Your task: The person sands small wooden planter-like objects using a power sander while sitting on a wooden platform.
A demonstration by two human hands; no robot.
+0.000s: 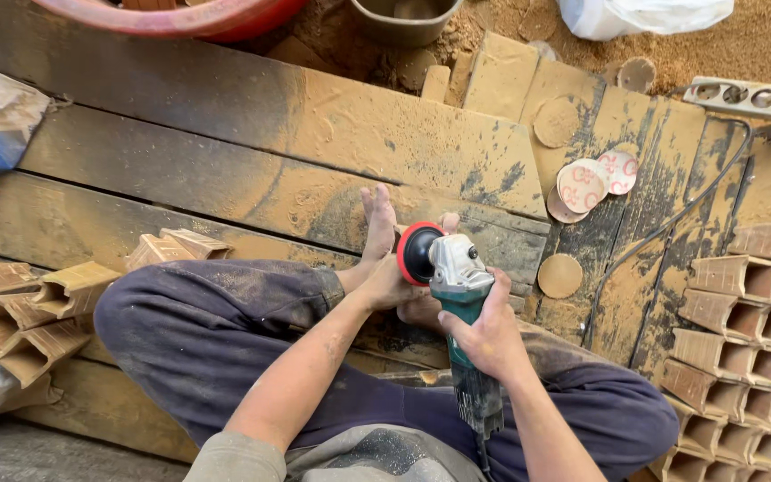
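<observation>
1. Head view, the hands: the person sits cross-legged on the floor; the right hand (490, 335) is wrapped tight around the body of a green and grey grinder (459, 303), likely because the tool is heavy and needs a firm grip; the grinder sits just above the lap, tipped up, with its red round pad (417, 253) facing left.
2. The left hand (388, 284) is pressed against the red pad, fingers curled at its edge; I cannot tell if it grips the pad or only touches it; it seems to steady the pad so it does not turn.
3. Near them: round sanding discs (592, 181) lie on the boards to the right, close enough to reach; one more brown disc (560, 276) lies alone nearer the feet; a dark cord (671, 223) runs to a power strip (750, 96) at the top right.
4. The floor and room: the floor is made of wooden boards (252, 152) covered in brown sawdust; stacks of small wooden pieces (747, 330) stand on the right, and more (20, 303) on the left; a red tub (180, 16) and a white bag (640, 16) sit at the top.
</observation>
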